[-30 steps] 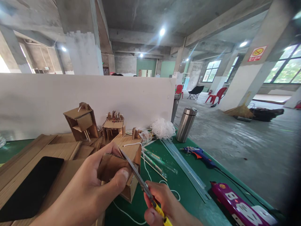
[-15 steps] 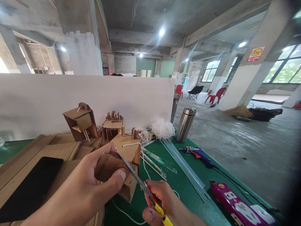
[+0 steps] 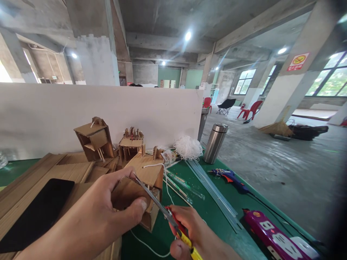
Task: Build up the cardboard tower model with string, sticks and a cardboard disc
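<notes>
Brown cardboard [image 3: 124, 194] sits in the widely curled left hand [image 3: 107, 207]; right hand [image 3: 189, 225] clenches scissors [image 3: 168, 215].

The left hand [image 3: 107, 202] and forearm [image 3: 59, 233], lower left of frame, are bare, thumbnail [image 3: 144, 203] short; the right hand [image 3: 196, 229], lower centre, is likewise bare.

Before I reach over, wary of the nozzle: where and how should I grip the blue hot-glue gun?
Likely by the handle, behind the orange-red trigger, coming from the near right: the gun lies flat, nozzle pointing left.
</notes>
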The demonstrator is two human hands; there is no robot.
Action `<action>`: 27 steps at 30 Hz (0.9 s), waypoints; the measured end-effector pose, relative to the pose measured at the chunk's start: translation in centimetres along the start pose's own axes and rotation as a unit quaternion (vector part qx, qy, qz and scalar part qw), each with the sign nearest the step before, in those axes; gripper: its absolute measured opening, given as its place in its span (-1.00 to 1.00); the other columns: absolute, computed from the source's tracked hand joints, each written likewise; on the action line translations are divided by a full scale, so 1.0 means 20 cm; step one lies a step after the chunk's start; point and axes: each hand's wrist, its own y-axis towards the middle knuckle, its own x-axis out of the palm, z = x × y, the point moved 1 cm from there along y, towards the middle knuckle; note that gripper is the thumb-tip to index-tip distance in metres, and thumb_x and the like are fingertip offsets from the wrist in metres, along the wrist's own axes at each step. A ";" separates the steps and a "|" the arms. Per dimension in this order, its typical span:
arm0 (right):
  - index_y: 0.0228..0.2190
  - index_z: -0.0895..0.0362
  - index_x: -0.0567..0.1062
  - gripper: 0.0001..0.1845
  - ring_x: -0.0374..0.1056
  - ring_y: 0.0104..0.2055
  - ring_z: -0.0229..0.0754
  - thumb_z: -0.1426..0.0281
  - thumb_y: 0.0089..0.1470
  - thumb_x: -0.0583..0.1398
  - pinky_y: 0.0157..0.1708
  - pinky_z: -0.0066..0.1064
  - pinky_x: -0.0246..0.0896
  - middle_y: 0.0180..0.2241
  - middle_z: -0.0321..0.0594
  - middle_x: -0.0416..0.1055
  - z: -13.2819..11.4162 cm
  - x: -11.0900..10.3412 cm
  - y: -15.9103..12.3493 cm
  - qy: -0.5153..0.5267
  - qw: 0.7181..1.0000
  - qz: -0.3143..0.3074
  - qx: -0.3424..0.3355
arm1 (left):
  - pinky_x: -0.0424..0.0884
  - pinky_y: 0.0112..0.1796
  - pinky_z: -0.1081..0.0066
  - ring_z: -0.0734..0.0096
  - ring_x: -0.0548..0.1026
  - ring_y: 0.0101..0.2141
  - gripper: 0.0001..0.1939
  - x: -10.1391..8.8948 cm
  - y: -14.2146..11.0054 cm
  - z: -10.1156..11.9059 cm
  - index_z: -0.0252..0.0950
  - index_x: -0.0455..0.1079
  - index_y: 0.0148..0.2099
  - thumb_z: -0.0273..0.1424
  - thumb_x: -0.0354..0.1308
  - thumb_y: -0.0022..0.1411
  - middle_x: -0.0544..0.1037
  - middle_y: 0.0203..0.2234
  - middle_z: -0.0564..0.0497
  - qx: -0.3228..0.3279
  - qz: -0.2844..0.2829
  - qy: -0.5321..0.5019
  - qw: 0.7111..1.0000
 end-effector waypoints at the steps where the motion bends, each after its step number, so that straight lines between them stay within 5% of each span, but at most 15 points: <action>1: -0.54 0.08 0.17 -0.27 -0.07 -0.54 -0.31 -0.37 -0.06 -0.02 -0.59 -0.44 -0.15 -0.55 -0.37 0.08 0.01 0.00 0.00 0.008 1.000 -0.009 0.006 | 0.42 -0.48 0.52 0.36 0.49 -0.51 -0.90 0.00 0.00 0.00 -0.21 0.45 -0.39 -0.30 0.22 0.04 0.55 -0.57 0.10 -0.010 0.001 0.011 1.000; 11: -0.50 0.13 0.39 -0.44 -0.03 -0.54 -0.30 -0.14 -0.06 0.25 -0.58 -0.44 -0.09 -0.55 -0.35 0.14 0.08 0.01 -0.01 0.021 1.000 0.008 0.008 | 0.31 -0.55 0.60 0.49 0.36 -0.58 -0.89 -0.01 -0.02 0.02 -0.21 0.44 -0.44 -0.29 0.23 0.03 0.47 -0.64 0.17 -0.017 0.043 0.081 0.996; 20: -0.55 0.10 0.25 -0.33 -0.03 -0.54 -0.31 -0.29 -0.04 0.09 -0.60 -0.44 -0.11 -0.57 -0.36 0.11 0.01 -0.01 -0.01 0.001 0.998 0.065 0.008 | 0.50 -0.39 0.53 0.38 0.52 -0.43 -0.81 0.02 0.01 0.01 -0.18 0.42 -0.35 -0.20 0.27 0.10 0.54 -0.50 0.13 0.000 0.009 -0.063 0.998; 27: -0.56 0.08 0.14 -0.26 -0.12 -0.59 -0.38 -0.37 -0.04 -0.04 -0.65 -0.47 -0.23 -0.60 -0.42 0.01 0.05 0.02 0.01 0.096 0.995 -0.008 0.000 | 0.54 -0.37 0.49 0.36 0.54 -0.41 -0.75 0.04 0.04 -0.04 -0.21 0.42 -0.27 -0.18 0.32 0.09 0.54 -0.48 0.10 0.010 0.072 -0.086 0.994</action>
